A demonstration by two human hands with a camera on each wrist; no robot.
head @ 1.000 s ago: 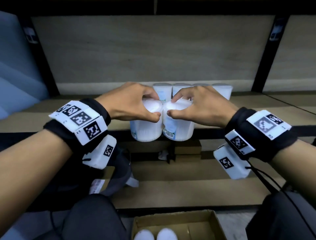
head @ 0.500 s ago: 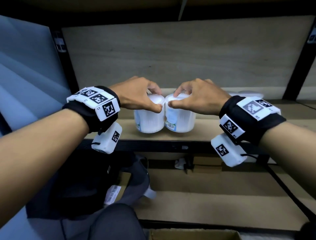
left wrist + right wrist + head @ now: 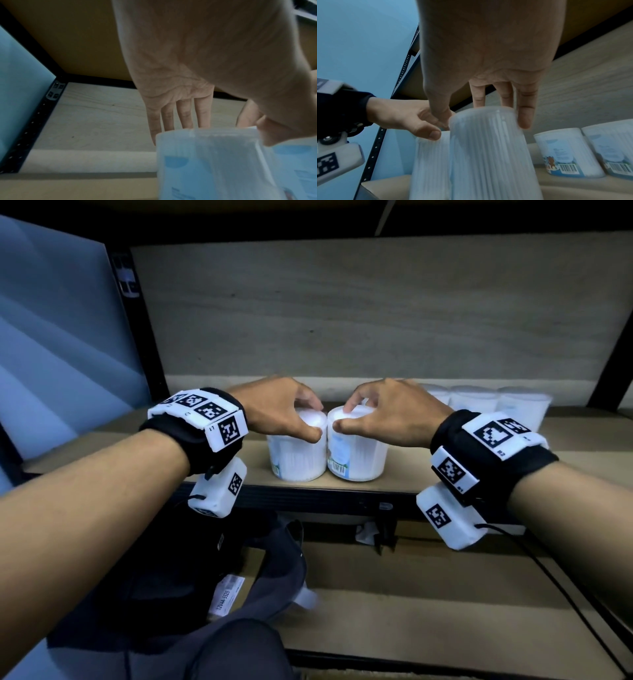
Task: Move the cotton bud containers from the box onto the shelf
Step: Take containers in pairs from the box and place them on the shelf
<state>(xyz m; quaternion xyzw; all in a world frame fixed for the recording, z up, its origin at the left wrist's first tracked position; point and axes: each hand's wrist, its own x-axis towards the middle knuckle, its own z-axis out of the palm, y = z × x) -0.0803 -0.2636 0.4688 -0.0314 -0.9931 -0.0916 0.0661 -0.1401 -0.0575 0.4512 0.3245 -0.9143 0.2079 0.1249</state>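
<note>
At six o'clock in the head view, nearest the camera, a dark bag [image 3: 191, 587] with a white printed label lies on the lower shelf board [image 3: 428, 611]; the box named in the task is out of sight in all three views, so how many containers remain in it cannot be told.

Farther in, at the front lip of the upper shelf [image 3: 462, 470], two cotton bud containers stand upright and touching, side by side. The left hand [image 3: 274, 412] grips the left container [image 3: 297, 457] from above, thumb on the near rim and fingers over the far side of the lid. The right hand [image 3: 387, 412] grasps the right container [image 3: 356, 457], the one with the barcode, in the same way. Neither hand has let go.

Farthest back, at one to two o'clock, a row of stocked containers [image 3: 496, 405] stands against the rear panel.

The risks, as I judge them: both containers sit close to the front edge, so a release here followed by a wrist device clipping a lid on withdrawal could tip one forward off the shelf. Pushing them back by the top only could rock these tall, light tubs over. Sliding the right container toward two o'clock could knock the back row, and because the pair touches, a nudge to one moves the other.
</note>
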